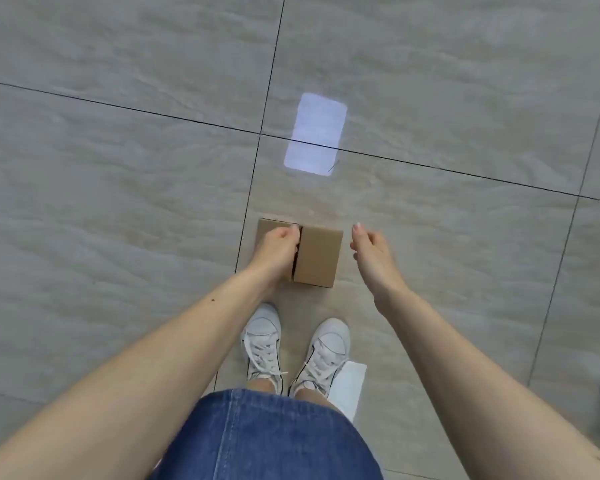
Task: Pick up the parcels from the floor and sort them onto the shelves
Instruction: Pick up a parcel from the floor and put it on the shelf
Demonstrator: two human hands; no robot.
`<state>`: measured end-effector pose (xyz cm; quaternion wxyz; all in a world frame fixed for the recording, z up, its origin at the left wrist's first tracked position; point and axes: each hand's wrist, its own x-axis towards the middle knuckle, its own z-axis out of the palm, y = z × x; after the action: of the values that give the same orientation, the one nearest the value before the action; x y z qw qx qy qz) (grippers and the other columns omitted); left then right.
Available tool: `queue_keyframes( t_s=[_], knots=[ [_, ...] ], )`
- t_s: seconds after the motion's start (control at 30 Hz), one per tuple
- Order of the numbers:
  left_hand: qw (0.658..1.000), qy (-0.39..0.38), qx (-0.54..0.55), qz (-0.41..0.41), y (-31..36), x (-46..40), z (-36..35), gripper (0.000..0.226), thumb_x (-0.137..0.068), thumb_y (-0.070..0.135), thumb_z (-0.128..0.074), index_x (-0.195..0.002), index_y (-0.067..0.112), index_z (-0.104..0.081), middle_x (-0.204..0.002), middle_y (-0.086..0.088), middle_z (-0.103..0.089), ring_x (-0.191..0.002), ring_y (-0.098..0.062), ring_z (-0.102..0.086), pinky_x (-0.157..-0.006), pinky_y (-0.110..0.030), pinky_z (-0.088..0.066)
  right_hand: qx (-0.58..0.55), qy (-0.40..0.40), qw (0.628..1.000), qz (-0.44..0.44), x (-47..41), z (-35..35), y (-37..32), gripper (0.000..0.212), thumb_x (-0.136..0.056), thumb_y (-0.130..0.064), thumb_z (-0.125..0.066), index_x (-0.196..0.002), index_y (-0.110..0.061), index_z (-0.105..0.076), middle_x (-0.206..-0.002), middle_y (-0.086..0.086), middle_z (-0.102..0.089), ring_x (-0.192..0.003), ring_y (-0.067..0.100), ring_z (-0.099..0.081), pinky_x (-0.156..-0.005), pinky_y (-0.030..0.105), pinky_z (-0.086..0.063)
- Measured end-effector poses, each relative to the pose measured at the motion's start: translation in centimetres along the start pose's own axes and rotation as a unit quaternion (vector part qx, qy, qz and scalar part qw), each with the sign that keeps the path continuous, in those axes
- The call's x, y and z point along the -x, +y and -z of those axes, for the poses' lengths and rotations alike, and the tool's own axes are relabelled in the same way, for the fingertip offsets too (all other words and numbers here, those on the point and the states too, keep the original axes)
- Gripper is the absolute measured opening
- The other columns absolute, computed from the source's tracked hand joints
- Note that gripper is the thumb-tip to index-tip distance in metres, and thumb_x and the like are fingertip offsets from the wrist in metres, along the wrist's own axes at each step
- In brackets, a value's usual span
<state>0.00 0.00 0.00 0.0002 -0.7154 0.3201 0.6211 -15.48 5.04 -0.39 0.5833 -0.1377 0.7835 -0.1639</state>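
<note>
Glossy grey tiles [118,168] bear a cardboard box [317,256]: left hand [274,247] fingers pinch it, right hand [369,251] fingers loosely spread.

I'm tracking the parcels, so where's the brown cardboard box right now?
In the head view the cardboard box sits near centre, just ahead of the white sneakers, with the left hand gripping its left side and the right hand open beside it.

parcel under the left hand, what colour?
Plain brown cardboard box, no visible label; left hand grips its left side. Head view, the only one.
</note>
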Motion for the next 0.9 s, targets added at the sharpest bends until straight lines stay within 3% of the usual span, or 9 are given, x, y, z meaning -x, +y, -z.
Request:
queue_keyframes(
  t_s=[0.1, 0.17, 0.27, 0.33, 0.4, 0.5, 0.7, 0.8, 0.9],
  knots=[
    [1.0, -0.017, 0.012, 0.005, -1.8, -3.3, -2.0, 0.036, -0.103, 0.038, -0.04, -0.118, 0.015, -0.064, -0.124, -0.003, -0.063, -0.124, -0.026, -0.056, -0.112, -0.046, -0.042, -0.003, -0.008, 1.0, -0.016, -3.6, -1.0, 2.1, 0.054, -0.101, -0.055, -0.034, -0.133, -0.015, -0.049, -0.122, -0.004, -0.052, -0.113, 0.015, -0.048, -0.093, 0.032, -0.034],
    [1.0, -0.024, 0.003, 0.006, -2.7, -4.8, -3.1, 0.043, -0.102, 0.037, -0.041, -0.136, 0.015, -0.056, -0.136, -0.003, -0.059, -0.128, -0.024, -0.053, -0.113, -0.044, -0.04, -0.007, -0.014, 0.999, -0.028, -5.7, -2.0, 3.4, 0.055, -0.102, -0.053, -0.032, -0.135, -0.012, -0.048, -0.116, -0.006, -0.046, -0.107, 0.012, -0.043, -0.091, 0.03, -0.032],
    [1.0, -0.021, -0.011, -0.007, -3.5, -6.3, -4.5, 0.052, -0.102, 0.039, -0.044, -0.148, 0.015, -0.043, -0.15, -0.004, -0.047, -0.136, -0.023, -0.046, -0.107, -0.03, -0.036, -0.007, -0.021, 0.999, -0.046, -8.1, -3.5, 4.7, 0.078, -0.088, -0.073, -0.027, -0.13, -0.014, -0.054, -0.123, -0.003, -0.059, -0.108, 0.015, -0.054, -0.086, 0.035, -0.039],
    [1.0, -0.023, -0.004, -0.008, -4.0, -7.1, -5.2, 0.058, -0.1, 0.043, -0.049, -0.15, 0.015, -0.039, -0.155, -0.004, -0.041, -0.139, -0.02, -0.043, -0.104, -0.028, -0.033, -0.018, -0.032, 0.997, -0.062, -9.5, -4.3, 5.8, 0.099, -0.069, -0.088, -0.025, -0.132, -0.017, -0.054, -0.13, 0.003, -0.061, -0.115, 0.021, -0.057, -0.093, 0.04, -0.045],
    [1.0, -0.014, 0.008, 0.001, -4.0, -7.4, -5.5, 0.061, -0.099, 0.043, -0.051, -0.151, 0.016, -0.037, -0.156, -0.004, -0.037, -0.139, -0.019, -0.042, -0.102, -0.027, -0.032, -0.021, -0.041, 0.996, -0.075, -10.3, -4.6, 6.2, 0.105, -0.066, -0.09, -0.024, -0.138, -0.017, -0.049, -0.137, 0.006, -0.057, -0.121, 0.024, -0.054, -0.102, 0.043, -0.044],
    [1.0, 0.003, 0.012, -0.001, -4.1, -7.9, -5.9, 0.061, -0.098, 0.041, -0.052, -0.151, 0.015, -0.035, -0.157, -0.004, -0.033, -0.139, -0.019, -0.041, -0.099, -0.025, -0.031, -0.026, -0.043, 0.995, -0.084, -10.7, -4.8, 5.9, 0.093, -0.078, -0.082, -0.024, -0.14, -0.017, -0.047, -0.134, 0.004, -0.056, -0.114, 0.023, -0.053, -0.093, 0.039, -0.041],
    [0.999, 0.03, 0.014, 0.01, -4.1, -8.1, -6.6, 0.06, -0.097, 0.037, -0.056, -0.15, 0.015, -0.036, -0.155, -0.003, -0.033, -0.127, -0.015, -0.045, -0.095, -0.025, -0.033, -0.034, -0.047, 0.993, -0.104, -11.2, -4.9, 6.3, 0.094, -0.075, -0.084, -0.024, -0.143, -0.022, -0.045, -0.14, 0.0, -0.055, -0.124, 0.023, -0.053, -0.093, 0.037, -0.04],
    [1.0, 0.024, 0.014, 0.012, -3.6, -8.1, -6.6, 0.06, -0.098, 0.035, -0.055, -0.15, 0.014, -0.035, -0.154, -0.004, -0.035, -0.13, -0.017, -0.044, -0.093, -0.025, -0.032, -0.048, -0.045, 0.993, -0.103, -11.4, -4.8, 6.3, 0.086, -0.084, -0.08, -0.025, -0.143, -0.02, -0.044, -0.136, 0.001, -0.057, -0.121, 0.021, -0.055, -0.08, 0.031, -0.04],
    [1.0, 0.007, 0.014, 0.012, -2.7, -7.7, -6.7, 0.059, -0.098, 0.035, -0.055, -0.149, 0.011, -0.038, -0.15, -0.005, -0.038, -0.114, -0.016, -0.046, -0.09, -0.024, -0.033, -0.064, -0.036, 0.992, -0.103, -11.3, -4.4, 6.3, 0.081, -0.088, -0.076, -0.025, -0.146, -0.02, -0.039, -0.139, 0.001, -0.055, -0.12, 0.02, -0.054, -0.076, 0.03, -0.04]
  ],
)
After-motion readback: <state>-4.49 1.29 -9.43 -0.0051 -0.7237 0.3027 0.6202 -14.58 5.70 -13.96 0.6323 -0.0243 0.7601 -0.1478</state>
